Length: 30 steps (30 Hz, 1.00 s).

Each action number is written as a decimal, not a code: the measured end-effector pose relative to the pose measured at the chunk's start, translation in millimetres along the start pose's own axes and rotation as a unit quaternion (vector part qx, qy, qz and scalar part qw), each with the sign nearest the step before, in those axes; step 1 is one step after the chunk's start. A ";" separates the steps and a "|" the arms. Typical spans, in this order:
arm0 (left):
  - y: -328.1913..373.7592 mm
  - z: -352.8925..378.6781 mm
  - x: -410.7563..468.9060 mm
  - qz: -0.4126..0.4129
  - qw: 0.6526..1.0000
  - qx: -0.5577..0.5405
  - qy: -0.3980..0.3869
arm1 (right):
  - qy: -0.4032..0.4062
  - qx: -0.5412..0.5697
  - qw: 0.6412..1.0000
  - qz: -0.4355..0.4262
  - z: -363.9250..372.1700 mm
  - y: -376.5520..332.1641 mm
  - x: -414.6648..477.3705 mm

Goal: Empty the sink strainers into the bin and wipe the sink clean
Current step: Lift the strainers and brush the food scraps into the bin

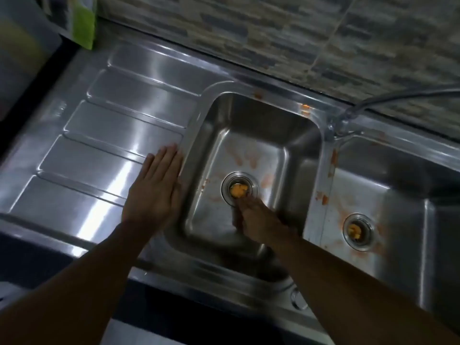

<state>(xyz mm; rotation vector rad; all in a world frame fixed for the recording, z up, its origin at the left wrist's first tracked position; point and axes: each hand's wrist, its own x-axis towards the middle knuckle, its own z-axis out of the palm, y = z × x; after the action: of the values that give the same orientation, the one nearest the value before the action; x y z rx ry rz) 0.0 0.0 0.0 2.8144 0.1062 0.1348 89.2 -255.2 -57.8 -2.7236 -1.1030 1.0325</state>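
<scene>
At the far left a bright green cloth-like item [86, 26] is seen hanging by the back corner of the counter, blurred; below it the ribbed stainless steel draining board [99, 135] is spread out, bare and glossy. The left hand [155, 188] is laid flat, palm down, on the right edge of that board, just beside the rim of the left basin; its fingers are straight and close together and nothing is held. The stainless steel double sink [321, 155] is streaked with orange smears on both floors and on the divider between the 2 basins. In the left basin the round metal strainer with yellow-orange scraps [239, 190] is seated in the drain; the right hand [256, 220] is reached down into this basin, its fingertips [241, 202] bunched at the near edge of the strainer; whether it is gripped cannot be told through the blur. In the right basin a second round strainer holding yellow scraps [358, 231] is seated, untouched, well apart from both hands. A chrome tap [348, 115] is arched over the divider from the tiled wall side.
</scene>
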 end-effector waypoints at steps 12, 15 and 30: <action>-4.3 4.6 3.6 -0.010 1.000 0.021 0.001 | 0.007 -0.024 0.999 0.037 10.0 -0.1 48.1; -5.0 4.9 4.0 -0.010 1.000 0.018 0.001 | 0.015 0.002 0.998 0.059 14.2 0.9 54.2; -7.3 7.7 3.1 -0.011 1.000 0.016 -0.004 | 0.129 -0.038 0.989 0.069 7.4 -1.9 54.9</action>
<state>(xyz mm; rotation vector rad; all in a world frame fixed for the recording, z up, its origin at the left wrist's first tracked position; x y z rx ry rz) 3.4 4.8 -9.4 2.8443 0.1393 0.1175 112.7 -220.9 -94.3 -2.9223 -0.9427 0.6357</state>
